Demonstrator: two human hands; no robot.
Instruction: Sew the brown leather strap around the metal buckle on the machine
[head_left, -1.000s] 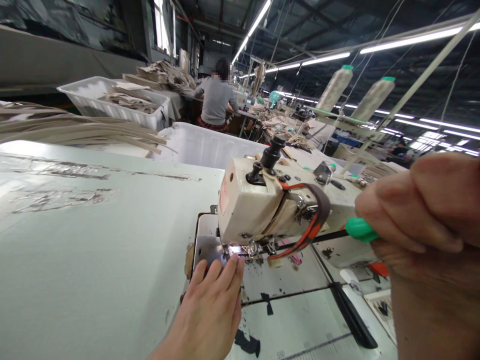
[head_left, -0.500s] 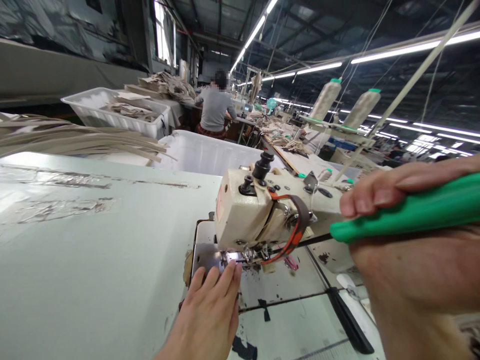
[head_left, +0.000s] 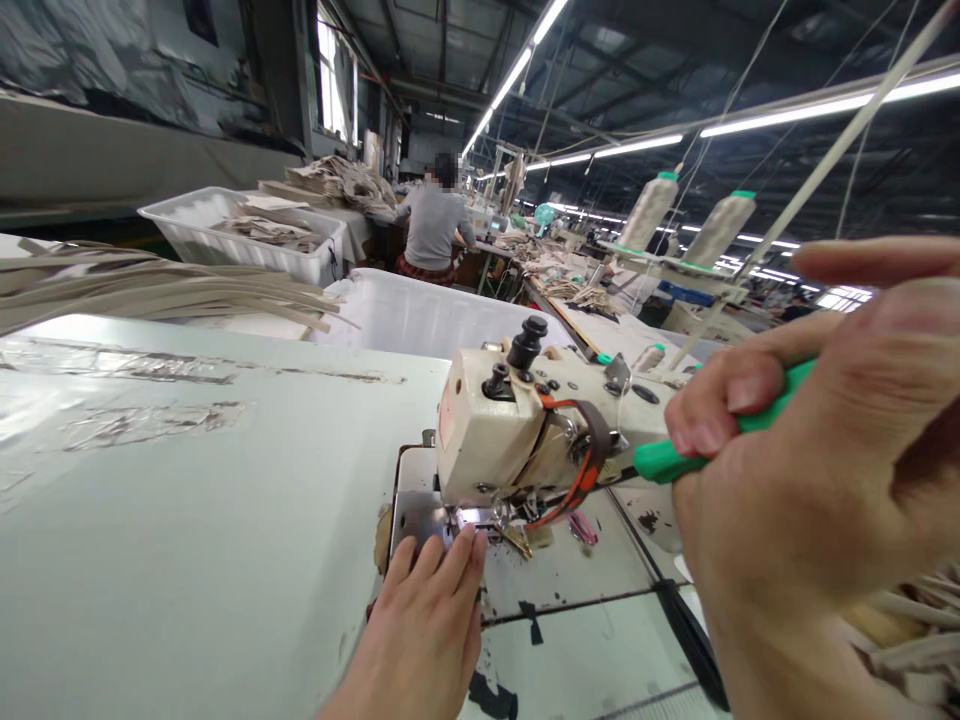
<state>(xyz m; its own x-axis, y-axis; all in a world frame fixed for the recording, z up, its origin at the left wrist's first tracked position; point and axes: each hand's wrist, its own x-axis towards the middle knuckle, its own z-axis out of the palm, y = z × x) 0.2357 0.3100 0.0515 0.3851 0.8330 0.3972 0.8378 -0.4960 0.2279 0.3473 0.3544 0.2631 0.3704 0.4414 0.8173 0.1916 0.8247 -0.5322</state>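
Far left there's a pile of tan strips [head_left: 150,285] hanging over the edge of the pale worktop [head_left: 187,520], with white bins [head_left: 247,235] behind it and another person [head_left: 435,225] sitting way back at their own station. Moving right, my left hand [head_left: 424,625] lies flat on the worktop, fingers [head_left: 457,550] stretched out and holding nothing, tips right up against the metal plate [head_left: 416,510] under the sewing machine [head_left: 517,425]. My right hand [head_left: 817,470] is up close on the right, fingers wrapped around a green-handled screwdriver [head_left: 675,458]. Its long axis runs right to left, dark shaft pointing into the needle area just past my left fingertips, so the right hand does the work there. Thread cones [head_left: 649,210] stand far right.
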